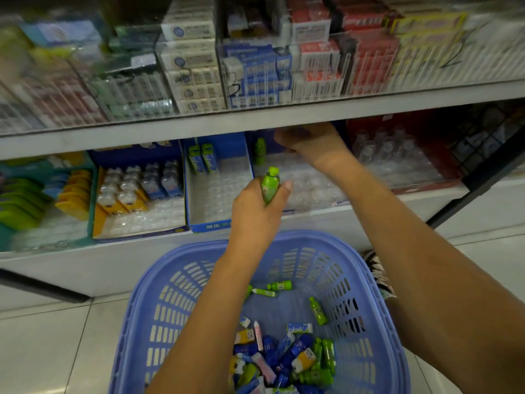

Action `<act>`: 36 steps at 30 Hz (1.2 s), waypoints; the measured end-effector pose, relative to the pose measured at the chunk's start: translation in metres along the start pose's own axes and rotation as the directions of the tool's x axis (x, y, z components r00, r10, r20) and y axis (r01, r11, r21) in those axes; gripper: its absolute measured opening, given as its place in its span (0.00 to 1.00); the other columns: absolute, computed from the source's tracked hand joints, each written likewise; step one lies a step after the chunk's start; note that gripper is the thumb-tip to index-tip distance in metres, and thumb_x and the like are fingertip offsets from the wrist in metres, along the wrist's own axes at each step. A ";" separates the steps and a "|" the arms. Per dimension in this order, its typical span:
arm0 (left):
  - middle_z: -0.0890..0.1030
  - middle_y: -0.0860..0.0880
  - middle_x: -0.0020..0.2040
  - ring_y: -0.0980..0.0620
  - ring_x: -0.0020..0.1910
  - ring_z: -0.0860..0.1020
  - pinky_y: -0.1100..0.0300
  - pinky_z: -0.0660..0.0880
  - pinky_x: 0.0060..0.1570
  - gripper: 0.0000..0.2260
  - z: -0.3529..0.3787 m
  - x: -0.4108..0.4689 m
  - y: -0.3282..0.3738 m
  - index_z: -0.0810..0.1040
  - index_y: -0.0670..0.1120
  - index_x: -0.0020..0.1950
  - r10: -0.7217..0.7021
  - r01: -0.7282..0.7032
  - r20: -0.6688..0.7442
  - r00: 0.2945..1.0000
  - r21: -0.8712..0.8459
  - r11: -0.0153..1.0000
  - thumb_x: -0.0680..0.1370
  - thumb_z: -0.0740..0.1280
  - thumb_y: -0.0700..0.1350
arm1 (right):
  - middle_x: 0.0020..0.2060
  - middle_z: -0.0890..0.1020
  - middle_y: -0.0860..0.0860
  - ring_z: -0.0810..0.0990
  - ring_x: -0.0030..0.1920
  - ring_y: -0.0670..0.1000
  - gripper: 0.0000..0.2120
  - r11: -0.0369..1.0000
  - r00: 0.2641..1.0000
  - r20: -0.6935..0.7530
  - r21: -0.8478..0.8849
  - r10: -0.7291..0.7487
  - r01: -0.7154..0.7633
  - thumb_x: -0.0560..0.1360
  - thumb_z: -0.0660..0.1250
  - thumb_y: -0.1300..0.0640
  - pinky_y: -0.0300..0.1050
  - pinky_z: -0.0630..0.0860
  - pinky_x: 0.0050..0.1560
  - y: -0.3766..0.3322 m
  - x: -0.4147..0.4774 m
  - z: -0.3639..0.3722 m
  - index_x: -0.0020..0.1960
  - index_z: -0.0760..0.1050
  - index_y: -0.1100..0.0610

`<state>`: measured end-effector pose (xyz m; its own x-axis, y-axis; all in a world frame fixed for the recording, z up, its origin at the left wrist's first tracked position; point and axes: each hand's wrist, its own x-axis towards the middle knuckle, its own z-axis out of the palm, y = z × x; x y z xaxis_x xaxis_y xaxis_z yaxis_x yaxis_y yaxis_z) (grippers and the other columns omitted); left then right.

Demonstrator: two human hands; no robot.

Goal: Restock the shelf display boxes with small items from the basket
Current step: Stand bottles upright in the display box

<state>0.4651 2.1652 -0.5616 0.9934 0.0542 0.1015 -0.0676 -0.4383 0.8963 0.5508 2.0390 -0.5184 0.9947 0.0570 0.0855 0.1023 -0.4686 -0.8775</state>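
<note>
Hands over a blue basket of small items at the lower shelf; left hand grips a green bottle-shaped item above the basket; right hand reaches into a display box beside one standing green bottle, its fingers too blurred to tell.

The left hand grips a small green bottle-shaped plastic item, cap up, above the lilac-blue slotted plastic basket. The right hand reaches under the white shelf edge into a blue cardboard display box with a clear blister tray, where one matching green bottle stands upright. Its fingers are blurred. Mixed green, blue and yellow small items are heaped in the basket.
</note>
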 end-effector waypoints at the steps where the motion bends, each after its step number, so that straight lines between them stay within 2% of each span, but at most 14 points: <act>1: 0.74 0.50 0.32 0.53 0.32 0.74 0.60 0.68 0.31 0.11 -0.002 0.001 0.001 0.71 0.48 0.40 -0.021 0.021 0.031 0.999 -0.003 1.000 0.77 0.66 0.52 | 0.36 0.82 0.52 0.79 0.41 0.50 0.04 0.986 0.994 0.112 0.161 0.012 -0.030 0.73 0.71 0.55 0.42 0.76 0.44 -0.004 -0.014 -0.009 0.41 0.79 0.54; 2: 0.74 0.53 0.35 0.56 0.33 0.73 0.63 0.67 0.31 0.08 -0.003 0.001 0.002 0.71 0.49 0.43 -0.039 0.039 0.076 0.996 0.003 0.999 0.78 0.66 0.50 | 0.36 0.82 0.50 0.80 0.38 0.47 0.06 0.968 0.976 0.217 0.246 -0.002 -0.053 0.71 0.72 0.51 0.39 0.77 0.41 -0.006 -0.028 -0.017 0.43 0.80 0.53; 4: 0.74 0.54 0.40 0.56 0.37 0.73 0.60 0.67 0.34 0.06 -0.004 -0.002 0.004 0.70 0.46 0.52 -0.046 0.047 0.168 0.985 -0.001 0.999 0.79 0.63 0.47 | 0.36 0.83 0.48 0.80 0.35 0.44 0.15 0.976 0.947 0.322 0.209 -0.013 -0.057 0.65 0.72 0.44 0.34 0.77 0.38 -0.009 -0.053 -0.025 0.48 0.80 0.51; 9: 0.72 0.50 0.37 0.58 0.30 0.69 0.65 0.64 0.27 0.06 -0.003 -0.011 0.006 0.70 0.46 0.55 0.057 -0.057 0.245 0.968 -0.008 0.998 0.81 0.59 0.45 | 0.40 0.82 0.54 0.81 0.35 0.44 0.12 0.992 0.980 0.198 0.125 0.000 -0.025 0.67 0.76 0.56 0.34 0.77 0.38 -0.001 -0.061 -0.025 0.49 0.79 0.54; 12: 0.77 0.51 0.40 0.55 0.37 0.76 0.65 0.71 0.35 0.10 0.000 -0.013 0.005 0.75 0.47 0.56 0.107 -0.112 0.149 0.983 0.024 0.993 0.77 0.68 0.47 | 0.44 0.83 0.54 0.82 0.40 0.45 0.11 0.989 0.977 0.212 0.142 0.009 -0.040 0.68 0.75 0.60 0.33 0.78 0.43 0.003 -0.062 -0.032 0.49 0.79 0.56; 15: 0.76 0.58 0.37 0.61 0.36 0.75 0.71 0.72 0.37 0.10 0.000 -0.010 0.004 0.76 0.51 0.49 0.072 -0.072 -0.029 0.997 0.009 0.997 0.71 0.74 0.46 | 0.45 0.83 0.52 0.83 0.44 0.47 0.12 0.974 0.976 0.216 0.215 0.026 -0.074 0.68 0.75 0.59 0.35 0.79 0.46 0.003 -0.063 -0.030 0.51 0.79 0.55; 18: 0.75 0.60 0.38 0.63 0.37 0.75 0.74 0.70 0.36 0.13 0.004 -0.006 0.008 0.72 0.54 0.46 0.117 -0.114 -0.134 0.984 0.029 0.993 0.70 0.75 0.45 | 0.41 0.83 0.54 0.84 0.40 0.49 0.13 0.944 0.986 0.139 0.302 0.094 -0.132 0.65 0.75 0.55 0.37 0.81 0.42 0.002 -0.064 -0.021 0.47 0.79 0.57; 22: 0.77 0.56 0.41 0.60 0.38 0.76 0.73 0.71 0.36 0.12 0.011 0.001 0.011 0.72 0.53 0.49 0.126 -0.127 -0.164 0.978 0.007 0.992 0.72 0.74 0.46 | 0.38 0.83 0.52 0.84 0.36 0.44 0.08 0.916 0.993 0.060 0.384 0.100 -0.115 0.68 0.74 0.61 0.34 0.80 0.39 0.002 -0.058 -0.017 0.46 0.78 0.58; 25: 0.78 0.47 0.56 0.52 0.50 0.77 0.59 0.75 0.50 0.19 0.014 0.001 0.007 0.73 0.45 0.64 0.120 -0.116 -0.032 0.992 0.120 0.986 0.75 0.70 0.49 | 0.37 0.82 0.51 0.81 0.36 0.43 0.09 0.964 0.992 -0.105 0.264 0.066 -0.036 0.68 0.74 0.64 0.34 0.79 0.43 0.006 -0.042 -0.017 0.46 0.78 0.59; 27: 0.73 0.44 0.66 0.47 0.63 0.73 0.57 0.70 0.60 0.24 0.016 -0.002 0.001 0.68 0.43 0.71 0.153 -0.191 0.141 0.978 0.322 0.927 0.77 0.66 0.50 | 0.41 0.83 0.52 0.80 0.40 0.45 0.09 0.997 0.985 -0.170 0.065 -0.026 0.038 0.69 0.74 0.65 0.32 0.77 0.47 0.008 -0.026 -0.015 0.47 0.79 0.62; 30: 0.66 0.44 0.72 0.47 0.71 0.64 0.58 0.62 0.68 0.26 0.020 -0.010 -0.008 0.61 0.42 0.75 0.105 -0.290 0.349 0.931 0.536 0.793 0.79 0.62 0.51 | 0.46 0.83 0.58 0.81 0.49 0.55 0.07 0.964 0.989 -0.114 -0.257 -0.095 0.063 0.72 0.69 0.64 0.47 0.76 0.56 0.013 0.005 -0.004 0.48 0.80 0.66; 32: 0.63 0.44 0.74 0.47 0.74 0.60 0.58 0.58 0.70 0.27 0.022 -0.013 -0.015 0.58 0.42 0.76 0.066 -0.312 0.402 0.913 0.585 0.749 0.80 0.61 0.52 | 0.48 0.83 0.62 0.80 0.53 0.59 0.08 0.952 0.997 -0.062 -0.304 -0.046 0.025 0.73 0.67 0.64 0.52 0.74 0.58 0.017 0.022 0.004 0.48 0.79 0.68; 34: 0.60 0.46 0.76 0.49 0.76 0.56 0.59 0.54 0.72 0.28 0.021 -0.014 -0.019 0.55 0.42 0.77 0.072 -0.340 0.430 0.900 0.589 0.733 0.81 0.60 0.51 | 0.48 0.82 0.65 0.79 0.53 0.61 0.09 0.938 0.999 -0.033 -0.346 -0.036 0.022 0.73 0.67 0.64 0.54 0.74 0.58 0.021 0.034 0.009 0.48 0.78 0.71; 36: 0.58 0.46 0.77 0.49 0.76 0.55 0.60 0.52 0.73 0.29 0.020 -0.014 -0.023 0.54 0.43 0.77 0.094 -0.365 0.441 0.892 0.583 0.726 0.81 0.60 0.50 | 0.49 0.82 0.64 0.79 0.53 0.60 0.09 0.934 0.999 -0.021 -0.356 -0.047 0.036 0.73 0.68 0.64 0.46 0.74 0.56 0.026 0.039 0.012 0.50 0.78 0.70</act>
<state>0.4550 2.1566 -0.5917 0.9211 -0.3889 -0.0156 -0.3575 -0.8612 0.3614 0.5918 2.0398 -0.5433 0.9888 0.0600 0.1364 0.1349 -0.7492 -0.6484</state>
